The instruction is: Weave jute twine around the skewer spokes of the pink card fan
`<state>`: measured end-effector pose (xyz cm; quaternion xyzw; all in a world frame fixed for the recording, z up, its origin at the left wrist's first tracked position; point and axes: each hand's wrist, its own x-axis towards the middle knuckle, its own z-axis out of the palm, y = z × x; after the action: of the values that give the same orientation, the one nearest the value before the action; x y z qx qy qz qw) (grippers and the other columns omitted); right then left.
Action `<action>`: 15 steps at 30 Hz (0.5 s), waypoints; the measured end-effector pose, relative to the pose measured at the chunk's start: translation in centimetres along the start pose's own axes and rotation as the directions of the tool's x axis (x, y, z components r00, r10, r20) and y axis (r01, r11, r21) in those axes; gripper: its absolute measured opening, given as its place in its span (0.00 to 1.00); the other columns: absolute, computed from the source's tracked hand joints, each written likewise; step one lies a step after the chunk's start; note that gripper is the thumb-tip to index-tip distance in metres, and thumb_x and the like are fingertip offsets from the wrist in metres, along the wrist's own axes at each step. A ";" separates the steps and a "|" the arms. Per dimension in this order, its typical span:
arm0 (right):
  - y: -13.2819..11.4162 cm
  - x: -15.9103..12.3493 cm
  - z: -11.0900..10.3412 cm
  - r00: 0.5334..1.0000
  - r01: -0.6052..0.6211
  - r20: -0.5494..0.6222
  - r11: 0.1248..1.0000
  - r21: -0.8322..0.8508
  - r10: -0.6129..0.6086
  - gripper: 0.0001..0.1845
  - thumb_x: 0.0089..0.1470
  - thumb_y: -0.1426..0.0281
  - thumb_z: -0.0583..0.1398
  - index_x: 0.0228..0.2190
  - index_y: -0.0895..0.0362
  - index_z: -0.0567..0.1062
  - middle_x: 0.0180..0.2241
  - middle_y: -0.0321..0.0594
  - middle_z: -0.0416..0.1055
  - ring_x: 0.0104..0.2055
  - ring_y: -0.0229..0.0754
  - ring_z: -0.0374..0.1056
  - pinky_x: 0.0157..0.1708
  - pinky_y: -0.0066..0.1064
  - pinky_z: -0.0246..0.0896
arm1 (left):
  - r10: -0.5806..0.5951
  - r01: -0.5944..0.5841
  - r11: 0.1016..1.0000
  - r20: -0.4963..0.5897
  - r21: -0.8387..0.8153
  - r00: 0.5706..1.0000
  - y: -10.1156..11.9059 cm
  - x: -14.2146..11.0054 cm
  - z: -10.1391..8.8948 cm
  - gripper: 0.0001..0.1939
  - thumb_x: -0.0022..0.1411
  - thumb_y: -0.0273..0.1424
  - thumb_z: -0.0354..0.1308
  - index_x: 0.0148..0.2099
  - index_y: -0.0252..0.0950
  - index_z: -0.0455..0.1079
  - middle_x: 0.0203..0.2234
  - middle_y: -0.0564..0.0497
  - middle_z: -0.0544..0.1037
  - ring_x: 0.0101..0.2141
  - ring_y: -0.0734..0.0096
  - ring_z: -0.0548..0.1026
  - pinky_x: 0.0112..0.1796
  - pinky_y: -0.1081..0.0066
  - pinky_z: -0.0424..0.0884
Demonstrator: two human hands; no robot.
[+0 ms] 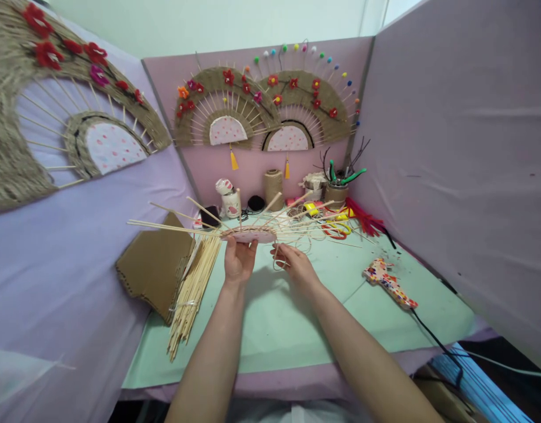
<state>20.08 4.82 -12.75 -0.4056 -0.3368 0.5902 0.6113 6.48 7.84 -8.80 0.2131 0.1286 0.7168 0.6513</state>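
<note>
My left hand [239, 258] grips the near edge of a small half-round fan base [253, 236], pink with spots, holding it above the table. Thin wooden sticks [204, 212] spread outward from the base, and twine is woven along its curved edge. At the base's right end, my right hand [294, 264] pinches a loose length of twine [279, 264] that hangs in a loop by the fingers. The twine's path behind the sticks is hard to follow.
A bundle of wooden sticks [195, 288] and brown cardboard [153, 270] lie left. On the right is a flowered glue gun [389, 283] with a black cord. A twine spool [274, 189], scissors [334, 230] and pliers [347, 176] stand or lie at the back. Finished fans [217, 82] hang behind.
</note>
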 end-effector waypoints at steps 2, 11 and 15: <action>-0.1 0.1 -0.1 0.997 -0.079 0.018 0.990 0.115 0.078 0.17 0.41 0.58 0.67 0.32 0.56 0.78 0.34 0.41 0.77 0.36 0.39 0.71 0.35 0.29 0.63 | 0.011 -0.012 1.000 0.034 0.028 0.999 -0.1 0.0 -0.1 0.10 0.58 0.38 0.62 0.37 0.36 0.73 0.32 0.51 0.79 0.35 0.73 0.76 0.35 0.73 0.73; -0.8 0.4 -1.6 0.988 -0.148 0.078 0.945 0.291 0.130 0.04 0.39 0.68 0.62 0.22 0.55 0.71 0.32 0.42 0.77 0.35 0.44 0.71 0.39 0.40 0.67 | 0.059 -0.059 0.997 0.013 0.040 0.998 0.3 0.4 -0.5 0.10 0.57 0.39 0.62 0.38 0.38 0.73 0.33 0.52 0.79 0.35 0.74 0.76 0.35 0.74 0.72; -1.2 1.0 -2.9 1.000 0.003 -0.004 0.932 0.362 -0.001 0.08 0.42 0.65 0.57 0.18 0.53 0.63 0.31 0.42 0.75 0.37 0.45 0.71 0.43 0.44 0.67 | 0.108 -0.109 0.994 -0.047 -0.021 0.993 1.3 1.1 -0.7 0.12 0.61 0.41 0.58 0.38 0.39 0.73 0.34 0.52 0.79 0.35 0.74 0.76 0.34 0.75 0.73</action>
<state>23.27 5.51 -13.03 -0.2870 -0.2219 0.6407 0.6767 4.98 8.86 -8.67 0.1956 0.1233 0.7574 0.6106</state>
